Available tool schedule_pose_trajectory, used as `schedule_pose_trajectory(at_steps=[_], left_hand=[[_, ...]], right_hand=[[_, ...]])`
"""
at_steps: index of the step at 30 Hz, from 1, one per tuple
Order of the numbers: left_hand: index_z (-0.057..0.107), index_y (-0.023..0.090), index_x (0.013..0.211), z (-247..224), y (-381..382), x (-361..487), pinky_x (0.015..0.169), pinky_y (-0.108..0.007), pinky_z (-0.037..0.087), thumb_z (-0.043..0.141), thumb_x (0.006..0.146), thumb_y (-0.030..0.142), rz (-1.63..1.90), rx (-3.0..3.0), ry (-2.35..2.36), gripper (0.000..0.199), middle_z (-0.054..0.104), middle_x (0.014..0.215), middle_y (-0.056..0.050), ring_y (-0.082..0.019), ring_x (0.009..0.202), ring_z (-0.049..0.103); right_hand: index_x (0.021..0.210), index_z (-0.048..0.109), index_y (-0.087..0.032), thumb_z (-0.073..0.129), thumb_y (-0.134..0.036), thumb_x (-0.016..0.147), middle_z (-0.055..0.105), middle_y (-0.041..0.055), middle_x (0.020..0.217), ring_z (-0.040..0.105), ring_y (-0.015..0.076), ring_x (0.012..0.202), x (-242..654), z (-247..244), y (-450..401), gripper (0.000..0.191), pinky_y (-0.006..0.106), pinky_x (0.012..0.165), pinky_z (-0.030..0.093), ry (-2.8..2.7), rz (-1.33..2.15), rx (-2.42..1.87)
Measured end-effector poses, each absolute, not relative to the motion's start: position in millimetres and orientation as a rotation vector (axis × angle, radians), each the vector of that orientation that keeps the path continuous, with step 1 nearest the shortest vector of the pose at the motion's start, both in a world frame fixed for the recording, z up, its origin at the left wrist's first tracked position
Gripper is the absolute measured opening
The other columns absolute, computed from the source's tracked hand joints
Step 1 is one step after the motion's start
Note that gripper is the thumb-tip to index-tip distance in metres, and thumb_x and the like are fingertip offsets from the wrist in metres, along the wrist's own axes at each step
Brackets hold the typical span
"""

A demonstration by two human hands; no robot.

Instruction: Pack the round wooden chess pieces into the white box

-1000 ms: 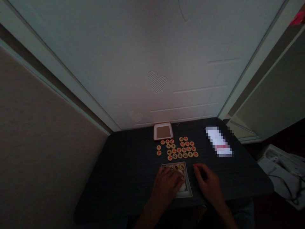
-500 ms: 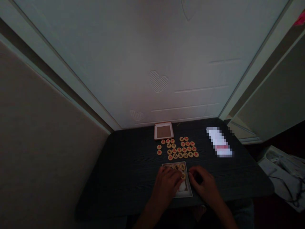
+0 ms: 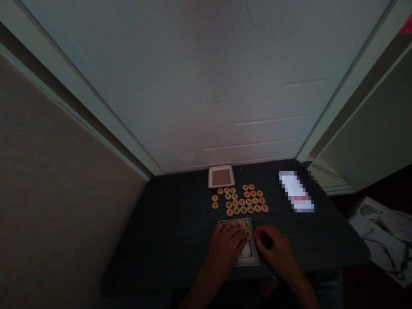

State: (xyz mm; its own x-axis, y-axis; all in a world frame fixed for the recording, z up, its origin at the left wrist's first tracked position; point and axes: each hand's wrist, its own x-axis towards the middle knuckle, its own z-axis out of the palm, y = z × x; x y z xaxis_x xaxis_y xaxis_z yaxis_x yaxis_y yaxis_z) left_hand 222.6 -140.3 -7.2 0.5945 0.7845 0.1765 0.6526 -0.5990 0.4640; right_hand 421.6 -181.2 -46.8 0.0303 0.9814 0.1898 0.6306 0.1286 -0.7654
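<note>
A shallow open box (image 3: pixel 255 253) with a pale rim lies near the table's front edge. Along its far side sits a row of round wooden xiangqi pieces (image 3: pixel 246 225) with dark characters. My left hand (image 3: pixel 225 245) reaches over the box and hides its left part. Its closed fingertips are at another xiangqi piece (image 3: pixel 248 234), just inside the right rim. My right hand (image 3: pixel 275 245) is curled beside that rim, thumb and forefinger together at the box edge; what they hold, if anything, is hidden. Something white (image 3: pixel 246 250) shows inside the box below the left fingers.
Beyond the box, several red- and black-marked xiangqi pieces (image 3: pixel 242 202) lie in loose rows on the dark table (image 3: pixel 161 231). A box lid (image 3: pixel 221 177) lies against the white panel behind. A blurred-out white object (image 3: pixel 296 192) is at the right.
The xiangqi piece at my left fingertips has shifted slightly away from me and to the right, toward the row. My hands have barely moved.
</note>
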Motion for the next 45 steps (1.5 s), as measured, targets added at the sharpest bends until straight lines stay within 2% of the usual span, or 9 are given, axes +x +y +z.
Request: schedule_pose_trajectory(at_steps=[10, 16, 20, 25, 32, 35, 40, 45], left_hand=[[0.075, 0.029, 0.101, -7, -141, 223, 0.099, -0.042, 0.039, 0.070, 0.095, 0.021, 0.557, 2.429, 1.165, 0.011, 0.077, 0.106, 0.002, -0.022, 0.105, 0.067], [0.068, 0.028, 0.117, 8, -140, 196, 0.100, -0.045, 0.042, 0.064, 0.096, 0.020, 0.563, 2.345, 1.320, 0.023, 0.072, 0.118, -0.002, -0.025, 0.111, 0.064], [0.062, 0.024, 0.124, 3, -139, 177, 0.094, -0.043, 0.049, 0.062, 0.094, 0.022, 0.726, 2.182, 1.540, 0.030, 0.065, 0.120, -0.007, -0.025, 0.103, 0.063], [0.053, 0.023, 0.133, -9, -144, 179, 0.085, -0.037, 0.054, 0.064, 0.091, 0.026, 0.798, 1.964, 1.557, 0.043, 0.058, 0.120, -0.007, -0.020, 0.089, 0.062], [0.049, 0.023, 0.138, -15, -148, 182, 0.094, -0.039, 0.052, 0.068, 0.086, 0.023, 0.786, 1.900, 1.507, 0.055, 0.054, 0.129, -0.009, -0.022, 0.100, 0.062], [0.050, 0.023, 0.136, -17, -148, 180, 0.091, -0.038, 0.053, 0.067, 0.084, 0.020, 0.786, 1.890, 1.495, 0.056, 0.055, 0.128, -0.008, -0.021, 0.096, 0.062], [0.052, 0.024, 0.133, -17, -148, 180, 0.091, -0.038, 0.054, 0.066, 0.083, 0.019, 0.787, 1.897, 1.500, 0.053, 0.055, 0.130, -0.008, -0.022, 0.100, 0.062], [0.054, 0.023, 0.132, -16, -148, 181, 0.085, -0.036, 0.055, 0.063, 0.089, 0.023, 0.831, 1.872, 1.521, 0.044, 0.057, 0.123, -0.007, -0.019, 0.086, 0.063]], right_hand=[[0.095, 0.068, -0.024, 0.057, -0.025, 0.092, 0.073, 0.0042, 0.091, 0.067, 0.0220, 0.086, 420, -47, -182, 0.011, 0.035, 0.080, 0.052, -1.682, 0.584, -1.551], [0.094, 0.069, -0.025, 0.061, -0.027, 0.092, 0.073, 0.0024, 0.090, 0.068, 0.0206, 0.084, 420, -46, -182, 0.009, 0.033, 0.079, 0.053, -1.667, 0.585, -1.552], [0.093, 0.068, -0.024, 0.065, -0.032, 0.091, 0.071, 0.0010, 0.085, 0.067, 0.0190, 0.079, 419, -45, -183, 0.009, 0.030, 0.073, 0.052, -1.642, 0.587, -1.574], [0.079, 0.062, -0.024, 0.067, -0.040, 0.091, 0.064, -0.0016, 0.071, 0.062, 0.0172, 0.068, 414, -48, -180, 0.021, 0.028, 0.064, 0.046, -1.625, 0.533, -1.685], [0.074, 0.053, -0.023, 0.068, -0.045, 0.089, 0.058, -0.0029, 0.067, 0.056, 0.0170, 0.064, 406, -46, -176, 0.031, 0.030, 0.065, 0.040, -1.691, 0.419, -1.772], [0.073, 0.053, -0.023, 0.069, -0.042, 0.089, 0.057, -0.0032, 0.066, 0.055, 0.0172, 0.064, 404, -44, -176, 0.029, 0.030, 0.066, 0.038, -1.731, 0.404, -1.791], [0.075, 0.053, -0.023, 0.068, -0.042, 0.090, 0.056, -0.0030, 0.068, 0.054, 0.0172, 0.065, 404, -45, -176, 0.028, 0.031, 0.067, 0.037, -1.746, 0.408, -1.794], [0.075, 0.055, -0.023, 0.062, -0.044, 0.095, 0.058, -0.0022, 0.068, 0.056, 0.0176, 0.066, 407, -48, -178, 0.029, 0.031, 0.068, 0.039, -1.739, 0.441, -1.756]])
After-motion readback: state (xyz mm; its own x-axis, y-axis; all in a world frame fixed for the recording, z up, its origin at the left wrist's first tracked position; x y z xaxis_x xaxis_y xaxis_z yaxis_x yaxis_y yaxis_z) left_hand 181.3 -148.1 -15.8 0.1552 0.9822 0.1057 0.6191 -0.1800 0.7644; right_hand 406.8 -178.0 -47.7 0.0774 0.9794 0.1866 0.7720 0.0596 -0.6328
